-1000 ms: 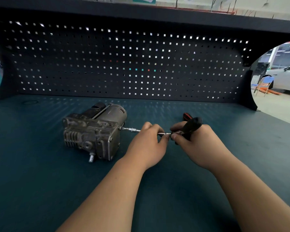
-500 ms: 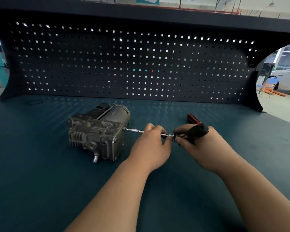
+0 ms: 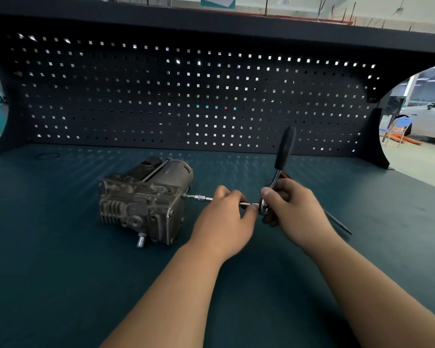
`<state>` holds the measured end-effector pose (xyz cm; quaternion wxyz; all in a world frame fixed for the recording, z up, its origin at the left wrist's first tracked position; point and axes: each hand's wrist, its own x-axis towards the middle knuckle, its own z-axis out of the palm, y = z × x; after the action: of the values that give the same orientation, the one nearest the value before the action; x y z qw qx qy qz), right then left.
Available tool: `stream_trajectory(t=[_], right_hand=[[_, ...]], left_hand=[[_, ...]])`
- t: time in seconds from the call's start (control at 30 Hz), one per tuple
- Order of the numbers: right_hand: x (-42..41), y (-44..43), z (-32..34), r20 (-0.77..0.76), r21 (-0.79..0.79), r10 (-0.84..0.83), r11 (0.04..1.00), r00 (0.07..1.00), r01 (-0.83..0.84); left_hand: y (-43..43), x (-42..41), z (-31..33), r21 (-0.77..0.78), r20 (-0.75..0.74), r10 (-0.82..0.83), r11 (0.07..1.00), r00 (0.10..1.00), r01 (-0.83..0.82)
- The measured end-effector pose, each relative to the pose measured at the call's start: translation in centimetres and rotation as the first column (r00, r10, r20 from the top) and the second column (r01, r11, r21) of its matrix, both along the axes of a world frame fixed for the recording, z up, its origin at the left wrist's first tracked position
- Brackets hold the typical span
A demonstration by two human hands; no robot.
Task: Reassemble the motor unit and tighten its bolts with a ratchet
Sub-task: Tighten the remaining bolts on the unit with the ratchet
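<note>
A: Motor unit location?
B: Motor unit [image 3: 141, 202] on surface [image 3: 60, 272], 9 o'clock of both grips.
A: Grip state?
B: Left grip [image 3: 224, 222] pinches extension bar [image 3: 199, 197]; right grip [image 3: 294, 212] clasps ratchet [image 3: 284, 151]. Handle, previously low, now points to 12 o'clock.

Two bare hands in shot, nothing worn on either. The left hand [image 3: 224, 222] is just below centre at 6 o'clock, and its forearm [image 3: 181, 285] comes in from 7 o'clock, uncovered right to the frame edge. The right hand [image 3: 294, 209] is out at 4 o'clock, its forearm [image 3: 362, 285] coming from 5 o'clock, bare too. Nails are short on the right thumb [image 3: 266, 192] and the left thumb [image 3: 253, 207]. Knuckles are rounded.
</note>
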<state>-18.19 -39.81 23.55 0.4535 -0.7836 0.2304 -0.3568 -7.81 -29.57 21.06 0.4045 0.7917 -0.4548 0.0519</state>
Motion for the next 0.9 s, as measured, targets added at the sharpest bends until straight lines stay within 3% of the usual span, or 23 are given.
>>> stream_trajectory(t=[0.17,0.3,0.5,0.9], right_hand=[[1.7,-0.3,-0.8,-0.057,0.457,0.058,0.889,0.997,-0.025],[1.6,-0.2,-1.0,-0.039,0.574,0.156,0.812,0.987,-0.106],[0.7,0.0,-1.0,-0.035,0.406,0.172,0.903,0.984,-0.144],[-0.2,0.0,-0.9,0.054,0.16,0.151,0.974,0.987,-0.158]], left_hand=[[0.2,0.2,-0.3,0.035,0.014,-0.006,0.999,1.0,0.006],[0.2,0.4,-0.6,0.109,0.037,0.026,0.994,0.999,-0.03],[0.1,0.4,-0.5,0.145,0.063,0.049,0.988,0.997,-0.058],[-0.1,0.2,-0.4,0.067,0.045,0.045,0.997,0.998,-0.048]])
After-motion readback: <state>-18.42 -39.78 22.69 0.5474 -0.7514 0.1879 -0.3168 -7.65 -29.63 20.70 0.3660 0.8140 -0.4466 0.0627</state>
